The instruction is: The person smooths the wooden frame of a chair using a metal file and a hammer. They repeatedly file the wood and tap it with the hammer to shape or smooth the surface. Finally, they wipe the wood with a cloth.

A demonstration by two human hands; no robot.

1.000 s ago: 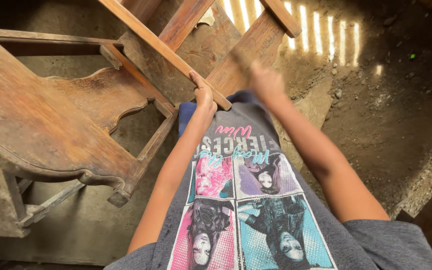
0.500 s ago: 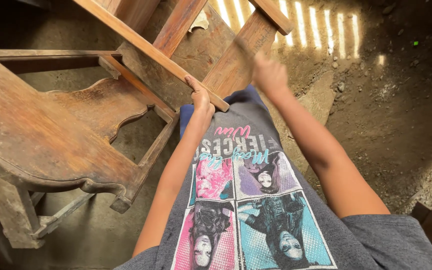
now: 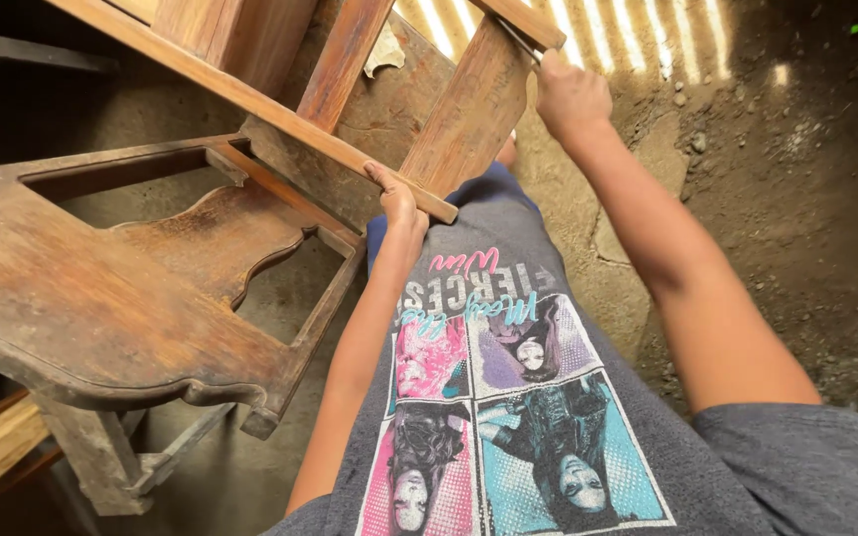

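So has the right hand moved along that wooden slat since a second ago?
Yes. The right hand has slid up the slanted slat, away from the left hand and toward the top crosspiece.

Single view, head-worn camera. Looks steeply down the wearer's own chest and printed shirt [image 3: 508,397], which fills the lower centre, and both forearms. Close range: wooden chair frame [image 3: 151,308] across the left and top, dirt floor [image 3: 806,199] at right. No second view.

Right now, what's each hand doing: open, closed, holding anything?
Left hand: closed on the long wooden rail.
Right hand: closed at the upper crosspiece, possibly around a thin tool; unclear.
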